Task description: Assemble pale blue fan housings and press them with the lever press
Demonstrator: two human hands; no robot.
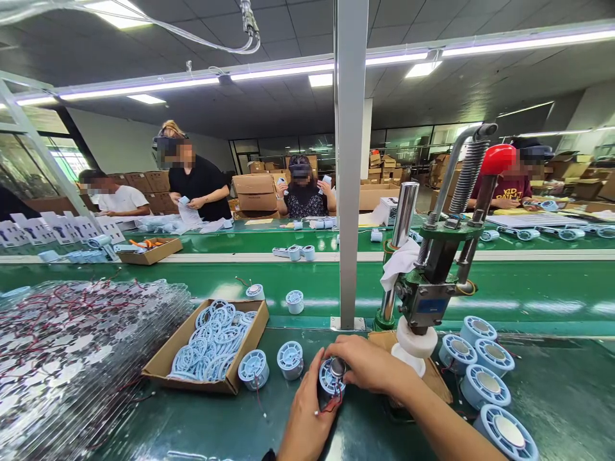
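My left hand (306, 404) is wrapped round a light-blue spoked fan housing (328, 383) at the front of the bench. Above it, my right hand (365, 363) pinches a small silver round motor (338, 366), tilted at the housing's open face. Red wires (331, 403) with a white plug hang over my left fingers. Two more housings, one nearer (290, 360) and one with a wire (254, 370), stand to the left. Right of my hands is a hand press (430, 288) with a white round pressing head (417, 338); my right forearm passes in front of its base.
A cardboard tray (230, 386) holds many blue rings. Clear plastic trays (96, 358) of wired motors are stacked at left. Several housings with silver centres (489, 383) stand right of the press. A metal post (353, 192) rises before the green conveyor (216, 275); co-workers sit or stand beyond.
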